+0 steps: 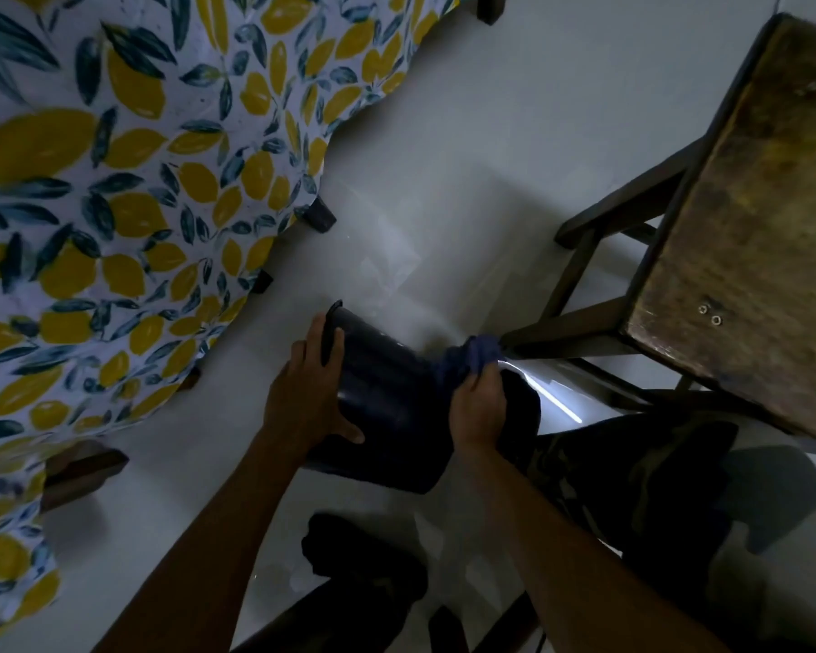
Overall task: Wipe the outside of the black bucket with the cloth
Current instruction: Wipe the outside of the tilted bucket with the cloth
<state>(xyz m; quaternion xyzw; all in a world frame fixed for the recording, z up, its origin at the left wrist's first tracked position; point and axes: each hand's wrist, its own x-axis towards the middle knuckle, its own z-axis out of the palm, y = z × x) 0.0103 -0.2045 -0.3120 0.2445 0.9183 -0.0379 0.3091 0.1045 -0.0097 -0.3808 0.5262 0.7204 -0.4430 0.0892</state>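
Pale floor; bucket between hands, cloth under right fingers.

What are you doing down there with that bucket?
A person is cleaning a black bucket that is tipped on its side just above the pale floor. The left hand grips it near the rim to steady it, and the right hand presses a dark blue cloth against its outer wall near the base. A wooden stool stands to the right, and a lemon-print tablecloth hangs on the left.
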